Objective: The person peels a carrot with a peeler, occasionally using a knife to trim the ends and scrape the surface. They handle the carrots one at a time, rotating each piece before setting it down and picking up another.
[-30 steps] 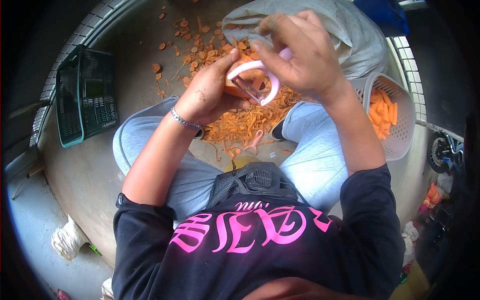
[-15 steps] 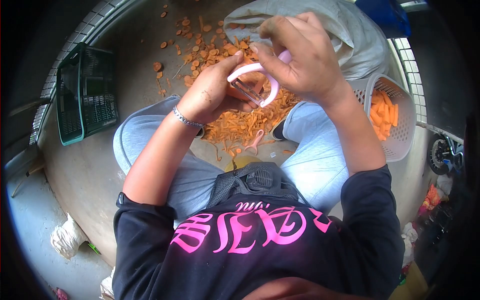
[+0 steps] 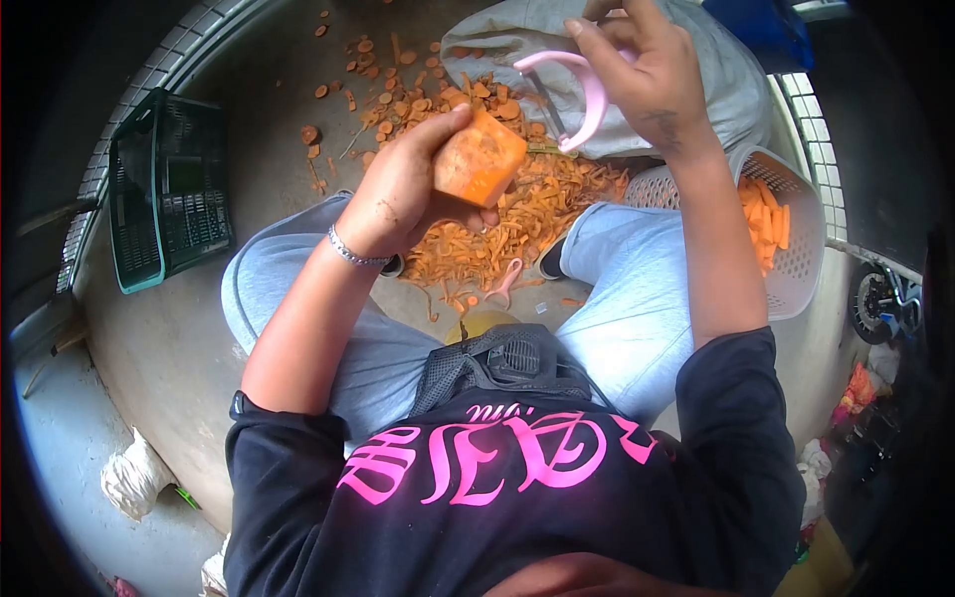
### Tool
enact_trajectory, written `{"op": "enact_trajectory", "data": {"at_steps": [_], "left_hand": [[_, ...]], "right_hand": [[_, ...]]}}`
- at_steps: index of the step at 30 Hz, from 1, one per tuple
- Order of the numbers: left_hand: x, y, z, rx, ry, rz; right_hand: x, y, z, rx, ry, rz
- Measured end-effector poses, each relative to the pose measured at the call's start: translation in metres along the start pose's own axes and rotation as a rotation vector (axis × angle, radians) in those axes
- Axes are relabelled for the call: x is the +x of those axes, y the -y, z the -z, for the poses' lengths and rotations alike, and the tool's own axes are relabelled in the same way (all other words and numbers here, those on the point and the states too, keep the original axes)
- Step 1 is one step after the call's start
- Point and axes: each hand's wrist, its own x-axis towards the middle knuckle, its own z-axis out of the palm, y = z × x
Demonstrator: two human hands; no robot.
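Observation:
My left hand [image 3: 408, 179] is closed round a thick orange carrot [image 3: 480, 157], whose broad end faces up toward the camera with some brownish skin on it. Up and to the right, my right hand [image 3: 647, 75] grips a pink peeler [image 3: 594, 99]; its metal blade is apart from the carrot. Beneath both hands, orange peelings [image 3: 527, 224] and round slices are heaped on the floor. A second pink peeler [image 3: 509, 281] lies at the near edge of the heap.
A green crate [image 3: 174, 189] stands at the left. At the right, a pale perforated basket [image 3: 801, 259] holds peeled carrots [image 3: 764, 219]. A large whitish sack [image 3: 716, 90] lies behind my right hand, near a blue container [image 3: 766, 35]. My bent legs flank the peelings.
My right hand has moved up and right with the peeler, away from the carrot. My left hand has turned slightly, and the carrot's broad end now shows.

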Motion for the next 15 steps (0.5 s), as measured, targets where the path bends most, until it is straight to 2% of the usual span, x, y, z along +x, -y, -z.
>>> {"op": "enact_trajectory", "data": {"at_steps": [3,8,9,12,15], "left_hand": [[0.006,0.004,0.005,-0.073,0.051,-0.043],[0.006,0.006,-0.008,-0.013,-0.1,-0.096],[0.005,0.005,-0.012,0.016,-0.14,-0.113],[0.006,0.006,-0.009,0.112,-0.143,-0.124],[0.005,0.008,-0.01,0.167,-0.161,-0.171]], "right_hand": [[-0.007,0.011,-0.008,0.064,0.072,0.059],[-0.012,0.013,-0.022,0.079,0.147,0.158],[-0.012,0.018,-0.02,0.083,0.207,0.055],[-0.014,0.013,-0.025,-0.014,0.112,0.204],[-0.009,0.005,-0.028,-0.121,0.006,0.462]]}}
